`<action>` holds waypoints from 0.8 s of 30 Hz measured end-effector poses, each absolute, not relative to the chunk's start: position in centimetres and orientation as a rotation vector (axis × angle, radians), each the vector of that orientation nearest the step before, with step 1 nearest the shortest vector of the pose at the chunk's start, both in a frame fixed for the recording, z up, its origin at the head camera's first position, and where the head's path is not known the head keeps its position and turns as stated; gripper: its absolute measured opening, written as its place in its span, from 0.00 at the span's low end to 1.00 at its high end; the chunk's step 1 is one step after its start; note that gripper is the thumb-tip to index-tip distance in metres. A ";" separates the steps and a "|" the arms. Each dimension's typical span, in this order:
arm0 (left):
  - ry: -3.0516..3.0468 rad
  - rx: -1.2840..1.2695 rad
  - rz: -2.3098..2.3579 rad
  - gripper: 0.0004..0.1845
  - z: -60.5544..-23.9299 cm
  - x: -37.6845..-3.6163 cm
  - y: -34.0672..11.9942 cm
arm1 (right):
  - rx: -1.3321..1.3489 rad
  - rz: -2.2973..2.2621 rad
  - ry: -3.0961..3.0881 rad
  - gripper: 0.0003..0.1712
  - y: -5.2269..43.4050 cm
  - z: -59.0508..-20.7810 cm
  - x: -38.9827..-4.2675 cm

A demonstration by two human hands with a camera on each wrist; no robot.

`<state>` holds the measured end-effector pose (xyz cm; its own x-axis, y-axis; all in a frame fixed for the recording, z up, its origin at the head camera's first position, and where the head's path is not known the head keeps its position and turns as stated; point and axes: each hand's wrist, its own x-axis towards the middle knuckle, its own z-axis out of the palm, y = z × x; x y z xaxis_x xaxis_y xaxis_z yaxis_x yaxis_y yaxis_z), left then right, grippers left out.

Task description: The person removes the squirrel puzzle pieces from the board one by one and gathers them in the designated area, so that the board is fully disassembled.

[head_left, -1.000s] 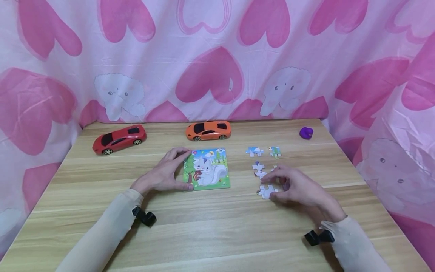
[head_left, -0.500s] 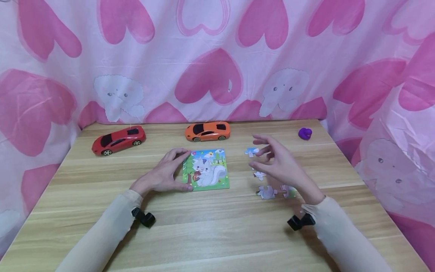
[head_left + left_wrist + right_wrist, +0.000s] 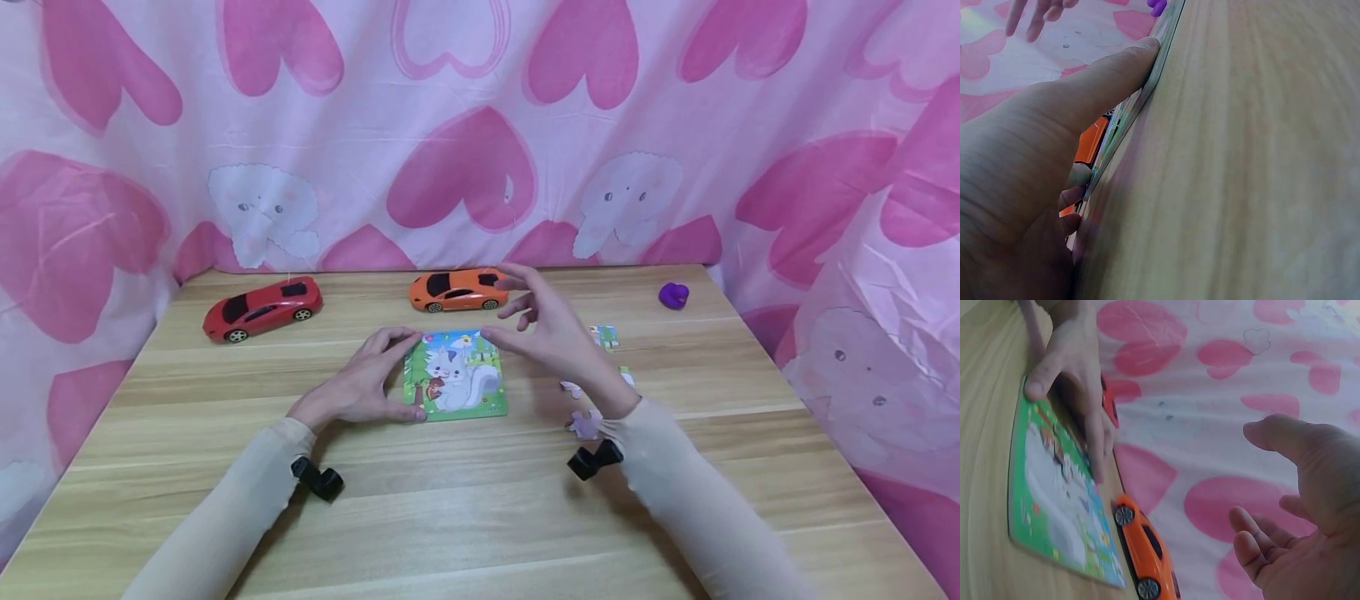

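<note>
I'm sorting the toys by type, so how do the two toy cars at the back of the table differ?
The red car stands far left, clear of both hands; the orange car stands mid-table just behind the squirrel puzzle, with the right hand hovering close beside it. The red car is angled to the table's back edge; the orange car lies nearly parallel to it. Both are low sports-car shapes with dark windows, upright on their wheels.

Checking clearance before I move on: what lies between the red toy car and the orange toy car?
Only bare wooden table between the red toy car and the orange toy car, as the head view shows.
</note>
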<state>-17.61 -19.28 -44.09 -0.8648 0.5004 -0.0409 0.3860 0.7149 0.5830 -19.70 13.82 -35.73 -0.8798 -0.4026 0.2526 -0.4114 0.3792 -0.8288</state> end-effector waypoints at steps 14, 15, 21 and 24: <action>2.720 0.717 0.849 0.71 -44.1 -17.6 -19.4 | 0.814 1.719 -2.524 0.49 9.1 -37.0 -20.7; 2.719 0.716 0.850 0.71 -44.1 -17.6 -19.4 | 0.812 1.727 -2.526 0.49 8.8 -37.2 -20.8; 2.717 0.715 0.862 0.71 -44.1 -17.7 -19.4 | 0.777 1.774 -2.565 0.46 7.6 -38.5 -20.9; 2.721 0.719 0.864 0.71 -44.1 -17.7 -19.4 | 0.760 1.776 -2.602 0.45 7.1 -39.1 -20.9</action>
